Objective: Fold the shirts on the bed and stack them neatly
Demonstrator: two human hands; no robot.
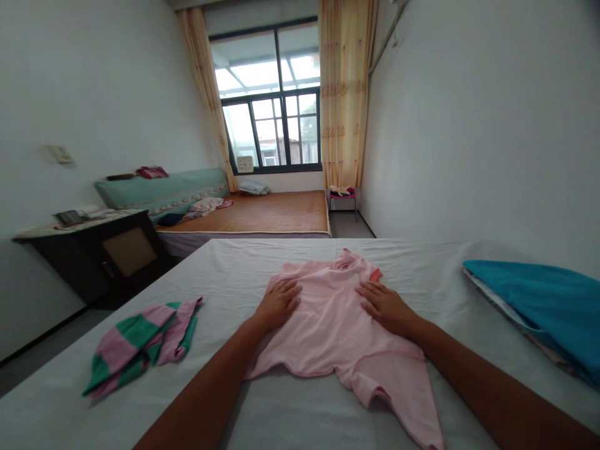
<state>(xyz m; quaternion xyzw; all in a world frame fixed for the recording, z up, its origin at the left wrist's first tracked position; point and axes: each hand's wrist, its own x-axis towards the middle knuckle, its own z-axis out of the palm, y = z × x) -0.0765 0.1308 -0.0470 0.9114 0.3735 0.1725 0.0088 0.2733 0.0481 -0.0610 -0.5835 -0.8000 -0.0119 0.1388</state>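
A pale pink T-shirt [323,325] is spread on a white sheet [281,412], with wrinkles across its middle. One short sleeve points toward me at the lower right, and a small red-orange patch shows near the far right corner. My left hand [280,304] lies flat on the shirt's left side, fingers stretched out. On the right side, my right hand [385,307] rests palm down with its fingers extended. Neither hand grips the cloth. To the left lies a crumpled pink-and-green checked garment [140,340], apart from the shirt.
At the right edge sits a folded blue cloth stack [539,306]. Beyond the sheet's far edge is a bed with a brown mat [272,212]. A dark cabinet [126,253] stands at the left, and a small pink stool [343,195] is by the curtain.
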